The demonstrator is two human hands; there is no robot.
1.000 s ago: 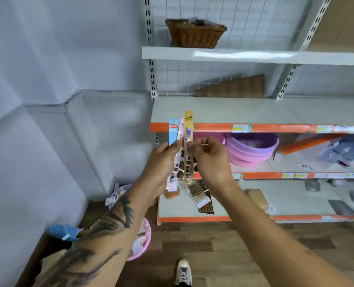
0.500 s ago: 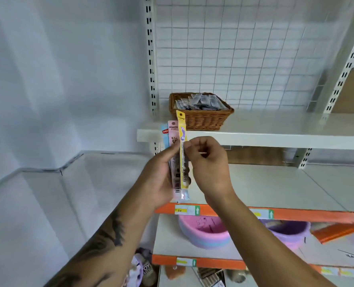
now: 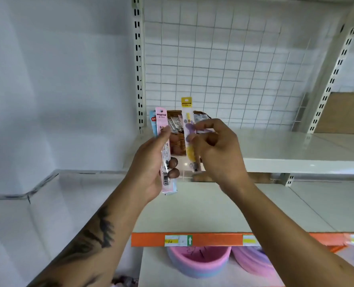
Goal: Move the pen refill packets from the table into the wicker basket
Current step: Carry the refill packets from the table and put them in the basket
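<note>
Left hand [image 3: 151,162]: we grip the pink packet [image 3: 164,146] upright, thumb on its front.
Right hand [image 3: 217,150]: just beside that packet, we pinch the yellow packet [image 3: 188,131].

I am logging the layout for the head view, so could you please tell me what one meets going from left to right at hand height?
Blue packet → pink packet in the left hand → yellow-topped packet → right hand, with the wicker basket behind.
</note>
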